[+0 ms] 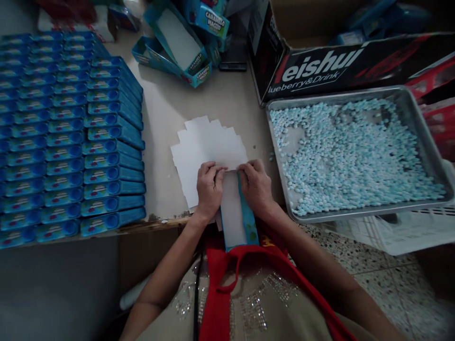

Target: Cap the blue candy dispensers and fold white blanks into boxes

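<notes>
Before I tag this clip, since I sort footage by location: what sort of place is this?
Probably a small candy-packing workspace: it has a metal tray of small pale-blue pieces, rows of stacked blue packs, and a box marked "Caramelo Macizo".

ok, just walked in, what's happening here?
Someone holds an open blue carton, white inside, by the corners of its far end, one in the left-hand grip and one in the right-hand grip. White card pieces lie fanned out just beyond. Blue packs sit in rows to the left; a metal tray of pale blue and white pellets sits to the right.
</notes>
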The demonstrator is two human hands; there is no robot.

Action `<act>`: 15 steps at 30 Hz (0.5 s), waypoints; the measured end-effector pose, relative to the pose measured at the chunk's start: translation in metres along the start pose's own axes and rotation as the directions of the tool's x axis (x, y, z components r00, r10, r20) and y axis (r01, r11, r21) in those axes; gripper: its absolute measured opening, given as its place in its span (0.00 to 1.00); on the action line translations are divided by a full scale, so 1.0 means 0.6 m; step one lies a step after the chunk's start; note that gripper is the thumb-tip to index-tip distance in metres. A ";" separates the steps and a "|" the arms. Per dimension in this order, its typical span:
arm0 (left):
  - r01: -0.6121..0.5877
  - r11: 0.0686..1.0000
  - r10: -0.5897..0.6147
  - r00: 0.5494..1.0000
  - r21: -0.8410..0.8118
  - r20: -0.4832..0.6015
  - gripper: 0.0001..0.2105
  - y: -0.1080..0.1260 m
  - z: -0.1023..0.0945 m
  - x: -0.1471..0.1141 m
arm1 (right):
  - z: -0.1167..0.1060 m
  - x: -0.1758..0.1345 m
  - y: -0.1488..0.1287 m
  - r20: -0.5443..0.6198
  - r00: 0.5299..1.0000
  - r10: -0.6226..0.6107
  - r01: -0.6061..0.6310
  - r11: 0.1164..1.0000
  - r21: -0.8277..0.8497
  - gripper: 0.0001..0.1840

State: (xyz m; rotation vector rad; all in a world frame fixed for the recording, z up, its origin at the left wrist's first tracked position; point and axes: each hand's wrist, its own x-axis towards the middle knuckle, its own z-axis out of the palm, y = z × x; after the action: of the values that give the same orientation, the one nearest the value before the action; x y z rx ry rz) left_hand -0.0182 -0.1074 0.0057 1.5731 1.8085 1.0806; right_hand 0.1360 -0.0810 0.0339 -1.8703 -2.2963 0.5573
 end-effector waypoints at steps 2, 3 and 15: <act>0.008 0.996 -0.013 0.998 -0.087 -0.065 0.08 0.002 0.005 -0.001 | -0.001 0.003 -0.003 0.007 0.999 -0.033 0.033 0.999 0.017 0.19; 0.009 0.992 -0.022 0.995 -0.128 -0.097 0.08 0.003 0.007 -0.002 | 0.000 0.004 -0.003 0.007 0.999 -0.050 0.050 0.998 0.030 0.19; 0.166 0.978 -0.163 0.986 -0.128 0.034 0.10 0.026 -0.032 0.013 | -0.007 0.002 0.026 0.002 0.992 -0.124 0.123 0.981 0.152 0.29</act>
State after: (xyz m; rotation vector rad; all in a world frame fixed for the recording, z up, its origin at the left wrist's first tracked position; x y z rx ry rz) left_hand -0.0264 -0.1039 0.0299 1.3301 1.7796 1.0756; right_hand 0.1514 -0.0763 0.0323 -1.6478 -2.2859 0.7053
